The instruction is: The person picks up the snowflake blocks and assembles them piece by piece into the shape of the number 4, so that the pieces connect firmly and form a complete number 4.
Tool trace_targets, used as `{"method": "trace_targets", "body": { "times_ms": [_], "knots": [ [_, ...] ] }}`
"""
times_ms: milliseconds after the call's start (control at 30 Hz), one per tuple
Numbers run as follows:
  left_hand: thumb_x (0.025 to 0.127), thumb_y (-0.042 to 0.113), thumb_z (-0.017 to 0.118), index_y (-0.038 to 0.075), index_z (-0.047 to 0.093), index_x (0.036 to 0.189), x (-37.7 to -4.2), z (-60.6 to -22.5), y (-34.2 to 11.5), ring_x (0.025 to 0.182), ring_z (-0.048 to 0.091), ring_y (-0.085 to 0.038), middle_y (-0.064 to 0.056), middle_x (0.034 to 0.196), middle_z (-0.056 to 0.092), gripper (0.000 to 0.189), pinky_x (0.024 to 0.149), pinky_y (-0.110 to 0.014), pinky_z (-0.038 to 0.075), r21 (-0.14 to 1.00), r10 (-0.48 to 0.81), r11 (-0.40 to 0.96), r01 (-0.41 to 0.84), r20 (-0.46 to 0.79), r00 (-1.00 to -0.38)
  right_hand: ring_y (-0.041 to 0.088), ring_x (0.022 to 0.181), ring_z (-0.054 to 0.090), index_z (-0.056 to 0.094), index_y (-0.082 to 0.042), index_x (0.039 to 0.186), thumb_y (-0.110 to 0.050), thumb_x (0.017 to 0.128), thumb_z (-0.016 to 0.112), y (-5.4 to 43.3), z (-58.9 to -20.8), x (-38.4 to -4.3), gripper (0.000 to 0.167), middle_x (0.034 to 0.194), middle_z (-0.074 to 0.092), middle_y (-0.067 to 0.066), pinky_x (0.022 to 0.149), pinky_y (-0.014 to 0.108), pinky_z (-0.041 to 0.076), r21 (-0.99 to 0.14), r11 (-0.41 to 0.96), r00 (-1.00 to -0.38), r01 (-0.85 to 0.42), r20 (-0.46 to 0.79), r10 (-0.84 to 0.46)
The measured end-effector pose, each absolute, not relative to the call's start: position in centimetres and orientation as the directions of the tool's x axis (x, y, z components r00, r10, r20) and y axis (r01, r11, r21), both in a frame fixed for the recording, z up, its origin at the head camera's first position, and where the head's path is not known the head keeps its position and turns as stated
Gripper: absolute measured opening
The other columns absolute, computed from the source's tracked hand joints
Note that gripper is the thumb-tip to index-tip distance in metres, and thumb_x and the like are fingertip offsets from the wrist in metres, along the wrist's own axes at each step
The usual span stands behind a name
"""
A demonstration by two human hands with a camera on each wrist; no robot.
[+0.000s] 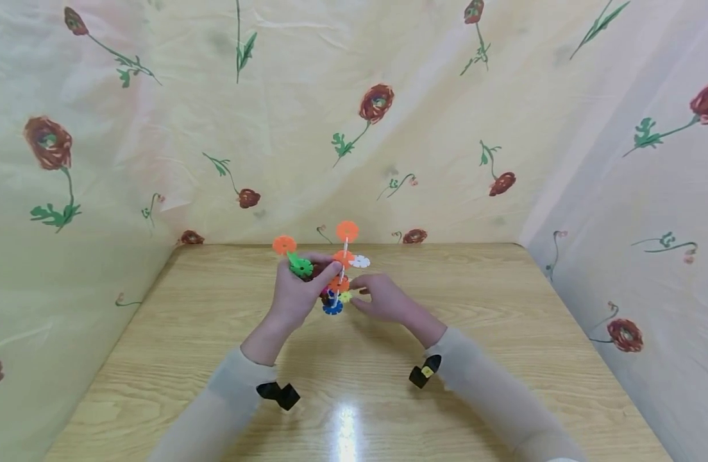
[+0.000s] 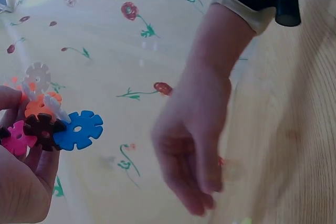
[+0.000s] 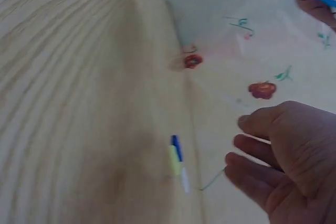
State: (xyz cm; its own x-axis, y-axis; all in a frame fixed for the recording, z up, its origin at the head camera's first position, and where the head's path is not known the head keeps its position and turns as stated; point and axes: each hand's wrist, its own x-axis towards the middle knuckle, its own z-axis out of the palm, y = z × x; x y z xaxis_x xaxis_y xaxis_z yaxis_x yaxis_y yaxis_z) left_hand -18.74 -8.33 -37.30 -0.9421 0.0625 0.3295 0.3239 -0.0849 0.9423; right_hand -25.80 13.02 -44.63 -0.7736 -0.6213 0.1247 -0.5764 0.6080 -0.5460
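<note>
In the head view my left hand point(image 1: 293, 292) holds a cluster of joined notched plastic discs, thumb on one side. An orange disc point(image 1: 347, 231) tops it, with a white disc point(image 1: 360, 261) at its side and a green disc point(image 1: 301, 267) by the fingers. In the left wrist view a blue disc point(image 2: 79, 129), a brown disc point(image 2: 44, 132) and a pink disc point(image 2: 19, 138) show at its end. My right hand point(image 3: 294, 161) has loosely bent fingers with nothing between them. Near its fingertips is a small yellow piece point(image 1: 345, 296).
In the right wrist view a blue piece point(image 3: 177, 147), a yellow piece point(image 3: 174, 160) and a white piece point(image 3: 185, 179) appear edge-on close together near the table's far edge. The wooden table point(image 1: 446, 398) meets flower-printed cloth point(image 1: 308, 128) at the back and sides.
</note>
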Motion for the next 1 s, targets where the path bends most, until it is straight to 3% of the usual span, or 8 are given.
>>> {"method": "trace_targets", "body": {
  "times_ms": [167, 367, 733, 1000],
  "knots": [
    [0.096, 0.007, 0.078, -0.009, 0.076, 0.110, -18.6, -37.3, -8.1, 0.081, 0.071, -0.008, 0.011, 0.089, 0.079, 0.022, 0.071, -0.020, 0.060, 0.948, 0.082, -0.118, 0.294, 0.305, -0.949, 0.034, 0.128, 0.069, 0.065, 0.001, 0.138, -0.015, 0.102, 0.070, 12.6, -46.5, -25.7, 0.040, 0.136, 0.072, 0.017, 0.111, 0.049, 0.056, -0.483, 0.656, -0.735, -0.580, -0.037, -0.677],
    [0.096, 0.009, 0.079, -0.008, 0.076, 0.111, -18.4, -37.1, -8.0, 0.083, 0.072, -0.009, 0.011, 0.090, 0.079, 0.023, 0.074, -0.021, 0.061, 0.954, 0.082, -0.113, 0.276, 0.286, -0.955, 0.032, 0.129, 0.067, 0.065, 0.001, 0.138, -0.013, 0.101, 0.071, 12.6, -47.4, -25.3, 0.040, 0.134, 0.072, 0.016, 0.115, 0.047, 0.053, -0.405, 0.661, -0.704, -0.631, -0.058, -0.708],
    [0.097, 0.010, 0.078, -0.007, 0.077, 0.110, -18.4, -37.1, -8.0, 0.084, 0.074, -0.010, 0.010, 0.090, 0.079, 0.021, 0.077, -0.023, 0.063, 0.957, 0.088, -0.108, 0.268, 0.277, -0.957, 0.027, 0.114, 0.071, 0.074, -0.003, 0.127, -0.009, 0.095, 0.076, 13.0, -46.5, -24.2, 0.033, 0.123, 0.075, 0.011, 0.105, 0.044, 0.059, -0.349, 0.716, -0.742, -0.604, -0.081, -0.666],
    [0.097, 0.010, 0.077, -0.005, 0.077, 0.109, -18.6, -37.3, -7.9, 0.085, 0.071, -0.014, 0.006, 0.093, 0.079, 0.019, 0.075, -0.023, 0.062, 0.953, 0.078, -0.086, 0.289, 0.296, -0.952, 0.028, 0.120, 0.069, 0.075, -0.007, 0.127, -0.009, 0.095, 0.076, 13.3, -46.7, -24.2, 0.032, 0.129, 0.070, 0.011, 0.106, 0.044, 0.058, -0.363, 0.738, -0.777, -0.570, -0.054, -0.627]
  ]
}}
